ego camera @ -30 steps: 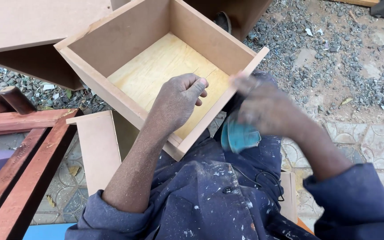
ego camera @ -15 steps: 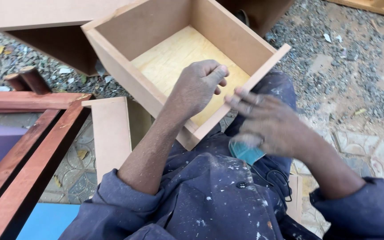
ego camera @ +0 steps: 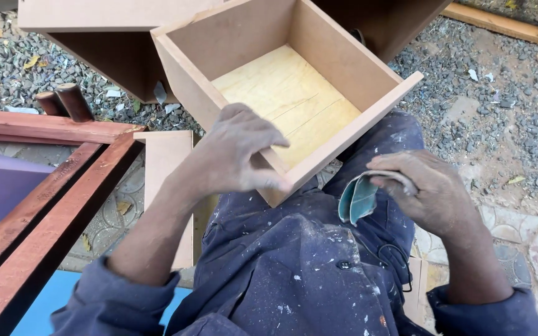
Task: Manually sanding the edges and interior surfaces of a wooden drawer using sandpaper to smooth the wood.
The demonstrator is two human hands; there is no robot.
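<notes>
An open wooden drawer box [ego camera: 344, 65] with a pale plywood bottom rests on my lap, tilted toward me. My left hand [ego camera: 235, 152] grips its near corner, fingers curled over the front wall. My right hand [ego camera: 431, 193] is off the box, just below its front right edge, holding a folded piece of sandpaper [ego camera: 357, 198] with a teal back. I wear dusty, paint-speckled blue work clothes.
A reddish-brown wooden frame [ego camera: 45, 186] lies at my left, with a flat board [ego camera: 166, 168] beside it. Another cabinet piece [ego camera: 107, 37] stands behind the box. Two dark round legs [ego camera: 70, 102] stick up at the left. Gravel and patterned paving cover the ground.
My right hand has drawn back from the box's front edge to my lap with the sandpaper. My left hand has slid from the inside wall to the near corner.
</notes>
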